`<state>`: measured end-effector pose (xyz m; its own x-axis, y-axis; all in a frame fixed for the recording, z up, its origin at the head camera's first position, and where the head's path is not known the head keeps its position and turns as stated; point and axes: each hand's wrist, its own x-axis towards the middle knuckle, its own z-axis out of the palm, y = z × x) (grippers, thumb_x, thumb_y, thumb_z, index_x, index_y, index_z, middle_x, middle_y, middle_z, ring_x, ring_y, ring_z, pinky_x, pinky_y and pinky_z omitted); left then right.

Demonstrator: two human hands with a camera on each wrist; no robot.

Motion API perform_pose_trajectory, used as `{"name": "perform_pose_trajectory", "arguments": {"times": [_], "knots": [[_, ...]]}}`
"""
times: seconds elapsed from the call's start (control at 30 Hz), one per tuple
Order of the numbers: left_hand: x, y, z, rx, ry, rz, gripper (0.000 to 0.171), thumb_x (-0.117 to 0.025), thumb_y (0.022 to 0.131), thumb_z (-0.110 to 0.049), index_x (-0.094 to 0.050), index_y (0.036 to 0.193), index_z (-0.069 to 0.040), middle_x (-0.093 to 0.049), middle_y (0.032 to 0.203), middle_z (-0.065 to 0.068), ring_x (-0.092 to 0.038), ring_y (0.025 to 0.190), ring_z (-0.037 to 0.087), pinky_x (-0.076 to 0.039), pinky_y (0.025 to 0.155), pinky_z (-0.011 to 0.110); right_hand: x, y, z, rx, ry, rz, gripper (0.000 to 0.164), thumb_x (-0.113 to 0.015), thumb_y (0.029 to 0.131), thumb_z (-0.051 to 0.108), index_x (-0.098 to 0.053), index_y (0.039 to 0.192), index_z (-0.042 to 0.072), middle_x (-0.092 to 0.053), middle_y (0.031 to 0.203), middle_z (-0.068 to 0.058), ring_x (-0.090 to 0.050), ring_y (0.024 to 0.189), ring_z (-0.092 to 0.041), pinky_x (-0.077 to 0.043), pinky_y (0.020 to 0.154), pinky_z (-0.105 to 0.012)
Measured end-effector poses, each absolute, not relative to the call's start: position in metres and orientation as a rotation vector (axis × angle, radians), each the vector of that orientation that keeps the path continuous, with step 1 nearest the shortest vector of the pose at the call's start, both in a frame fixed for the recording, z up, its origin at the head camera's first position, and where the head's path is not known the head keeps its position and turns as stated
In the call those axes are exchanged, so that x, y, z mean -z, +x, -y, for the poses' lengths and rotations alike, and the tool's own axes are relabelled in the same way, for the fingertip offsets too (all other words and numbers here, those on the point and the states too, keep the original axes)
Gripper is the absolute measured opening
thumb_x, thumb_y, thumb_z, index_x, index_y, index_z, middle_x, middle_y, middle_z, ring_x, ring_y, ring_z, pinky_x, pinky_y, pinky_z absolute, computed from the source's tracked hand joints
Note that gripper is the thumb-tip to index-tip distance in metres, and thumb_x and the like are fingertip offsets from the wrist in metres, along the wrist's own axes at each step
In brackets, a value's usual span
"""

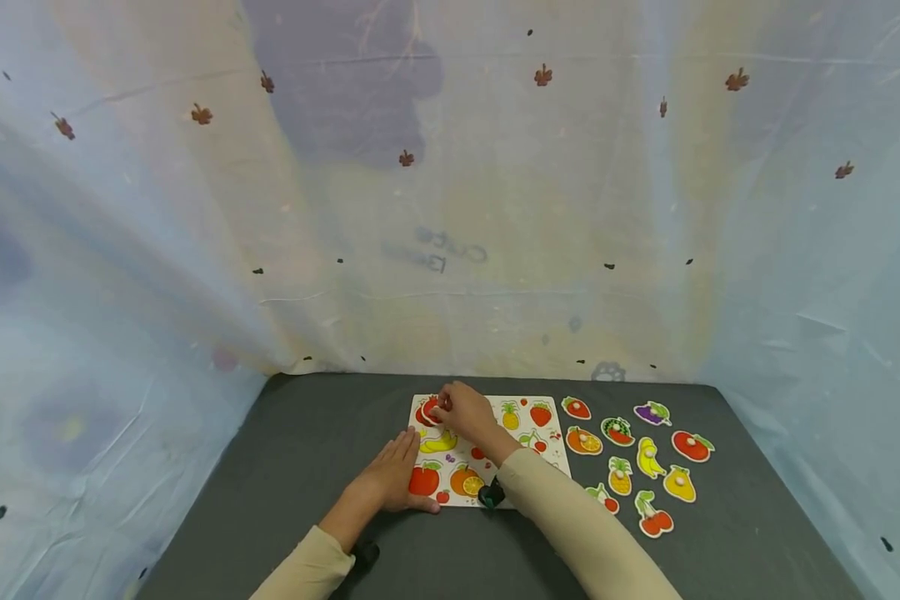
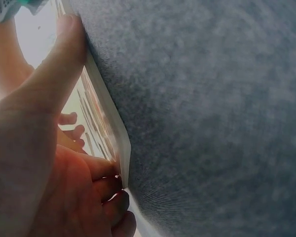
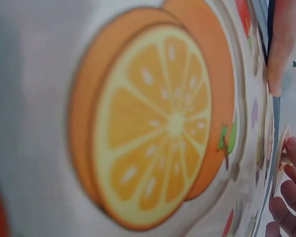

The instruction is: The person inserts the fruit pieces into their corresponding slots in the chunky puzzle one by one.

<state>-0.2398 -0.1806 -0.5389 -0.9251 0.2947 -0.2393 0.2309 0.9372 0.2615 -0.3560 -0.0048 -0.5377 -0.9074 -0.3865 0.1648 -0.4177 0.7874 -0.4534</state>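
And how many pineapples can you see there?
2: a printed pineapple on the white board, right of the right hand, and a loose pineapple piece on the dark table. More could be hidden under the right arm.

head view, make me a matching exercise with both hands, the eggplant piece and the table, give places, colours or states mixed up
1 left hand
2 right hand
3 eggplant piece
4 table

a pinches a red piece
b dark grey
c at the left edge of the board
d purple, right of the board

Pairs: 1-c, 2-a, 3-d, 4-b
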Motion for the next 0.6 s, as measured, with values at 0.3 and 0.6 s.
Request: {"name": "perform_pose_trajectory", "arguments": {"times": [0.3, 0.6], "knots": [[0.536, -0.239, 0.181, -0.334, 0.401, -2.811, 0.13, -0.085, 0.08, -0.07, -0.024, 0.167, 0.006, -0.02, 0.177, 0.022, -0.021, 0.163, 0.039, -0.021, 0.132, 0.052, 0.534, -0.359, 0.013, -0.795, 0.69, 2.924, 0.023, -0.081, 0.099, 0.033, -0.069, 0.096, 0.014, -0.057, 0.084, 0.002, -0.052, 0.07, -0.013, -0.046, 0.063, -0.027], [0.545, -0.243, 0.185, -0.396, 0.436, -2.801, 0.139, -0.081, 0.077, -0.079, -0.02, 0.168, 0.007, -0.016, 0.177, 0.024, -0.017, 0.164, 0.041, -0.016, 0.133, 0.056, 0.535, -0.362, 0.018, -0.804, 0.643, 2.947, 0.023, -0.082, 0.098, 0.032, -0.066, 0.091, 0.017, -0.057, 0.083, 0.003, -0.052, 0.071, -0.013, -0.046, 0.063, -0.027]]}}
